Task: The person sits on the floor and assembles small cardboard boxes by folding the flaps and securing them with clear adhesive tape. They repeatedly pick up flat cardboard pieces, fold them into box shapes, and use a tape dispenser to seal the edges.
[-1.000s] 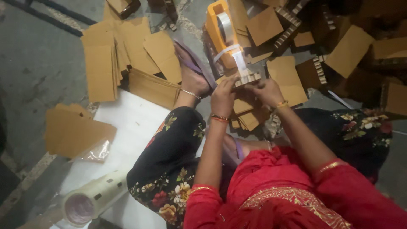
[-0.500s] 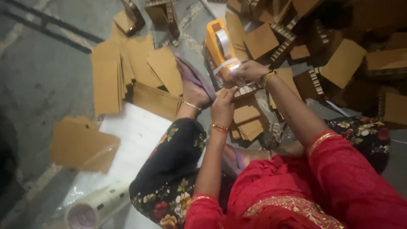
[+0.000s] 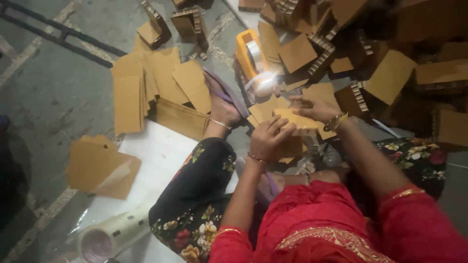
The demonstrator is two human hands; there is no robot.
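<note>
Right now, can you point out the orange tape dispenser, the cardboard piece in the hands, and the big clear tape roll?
Orange tape dispenser point(image 3: 247, 54), head view: on its orange body.
Cardboard piece point(image 3: 298, 121), head view: on its flat top face between both hands.
Clear tape roll point(image 3: 109, 234), head view: on its side wall, lower left.

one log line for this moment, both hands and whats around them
left hand: holds cardboard piece | right hand: on same piece | orange tape dispenser: just beyond | clear tape rolls: lower left

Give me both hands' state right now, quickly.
Left hand: closed on the flat brown corrugated cardboard piece, gripping its near edge.
Right hand: fingers bent, resting on the same piece's far side; grip cannot be told.
</note>
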